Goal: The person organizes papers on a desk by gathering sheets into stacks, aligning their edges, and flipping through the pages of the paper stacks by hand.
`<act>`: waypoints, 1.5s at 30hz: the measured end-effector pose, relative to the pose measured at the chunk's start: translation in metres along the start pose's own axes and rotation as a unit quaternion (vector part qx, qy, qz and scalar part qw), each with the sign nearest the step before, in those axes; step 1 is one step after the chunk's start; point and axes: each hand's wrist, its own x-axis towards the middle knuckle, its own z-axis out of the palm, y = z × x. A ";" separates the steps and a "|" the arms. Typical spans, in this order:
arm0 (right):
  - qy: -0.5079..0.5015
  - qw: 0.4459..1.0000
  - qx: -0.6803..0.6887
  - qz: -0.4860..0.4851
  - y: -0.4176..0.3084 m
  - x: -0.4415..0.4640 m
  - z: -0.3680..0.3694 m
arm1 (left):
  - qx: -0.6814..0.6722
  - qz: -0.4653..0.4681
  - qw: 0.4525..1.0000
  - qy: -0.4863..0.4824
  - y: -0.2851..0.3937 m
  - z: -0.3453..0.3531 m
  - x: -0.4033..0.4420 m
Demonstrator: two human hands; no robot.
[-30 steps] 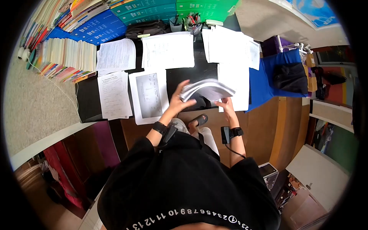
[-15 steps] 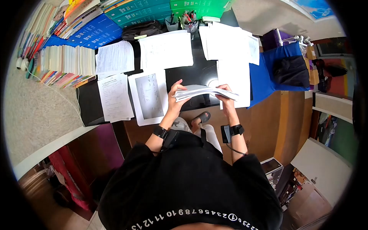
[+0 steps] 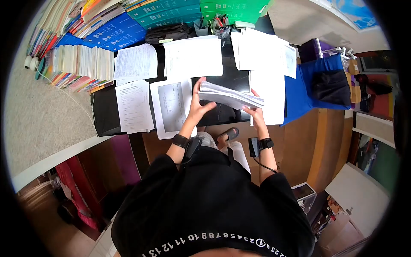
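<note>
Paper stack (image 3: 229,96) clamped at both ends by left hand (image 3: 198,106) and right hand (image 3: 257,114), near front edge of desk (image 3: 104,116), bare black top showing beyond

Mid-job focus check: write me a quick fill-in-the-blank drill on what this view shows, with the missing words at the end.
1. The right hand holds one end of a stack of ____, with the left hand at the other end.
2. The white-bordered grey panel lies on the table, to the ____ of that stack.
3. The dark cloth rests on fabric coloured ____.
4. The strap nearest the left hand is coloured ____.

Missing words: paper; left; blue; black.
</note>
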 end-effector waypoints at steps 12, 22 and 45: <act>0.082 0.991 -0.090 -0.049 0.048 0.017 -0.012 | 0.064 -0.035 0.997 -0.033 -0.026 -0.012 0.021; 0.147 0.987 -0.050 -0.029 0.038 0.015 -0.001 | -0.140 -0.164 0.973 0.077 -0.034 0.013 0.001; 0.063 0.997 -0.009 -0.038 0.009 0.019 -0.008 | -0.024 -0.141 0.989 -0.022 -0.039 0.008 0.032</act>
